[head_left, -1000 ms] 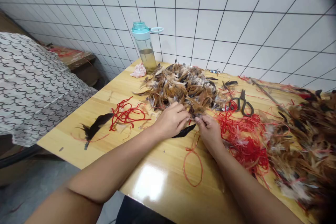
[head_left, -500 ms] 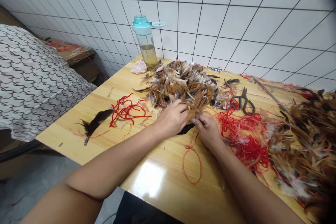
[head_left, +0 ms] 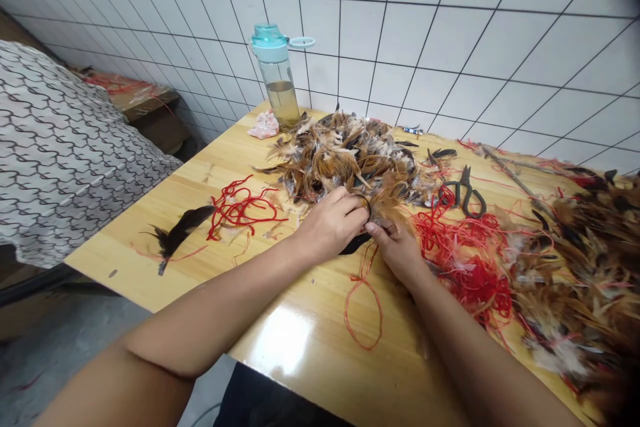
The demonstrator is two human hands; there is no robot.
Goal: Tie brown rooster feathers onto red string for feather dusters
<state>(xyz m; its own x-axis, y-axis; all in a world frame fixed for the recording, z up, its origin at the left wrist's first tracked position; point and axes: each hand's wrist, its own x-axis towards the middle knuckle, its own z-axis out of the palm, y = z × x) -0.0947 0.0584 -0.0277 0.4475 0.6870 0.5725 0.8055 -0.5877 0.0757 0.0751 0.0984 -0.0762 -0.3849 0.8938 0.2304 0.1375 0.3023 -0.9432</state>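
My right hand [head_left: 399,248] pinches a bunch of brown feathers [head_left: 390,201] near its base, its fluffy ends spreading away from me. Close against it, my left hand [head_left: 334,223] is closed at the same bunch, and a thin dark curved feather [head_left: 367,203] sticks up by its fingertips. Dark feathers [head_left: 354,245] show beneath the hands. From under them a red string [head_left: 363,280] runs toward me and ends in a loop lying on the table. The exact grip of the left fingers is partly hidden.
Beyond my hands lies a heap of loose feathers [head_left: 340,153]. Scissors [head_left: 466,193] and tangled red string [head_left: 465,267] are at right, beside more feathers [head_left: 590,267]. Cut red strings [head_left: 240,207] and a black feather [head_left: 180,230] lie left. A water bottle [head_left: 277,77] stands by the wall.
The brown feather bunch has shifted slightly right with my right hand. A dark curved feather now shows at my left fingertips. The string loop has moved slightly left.
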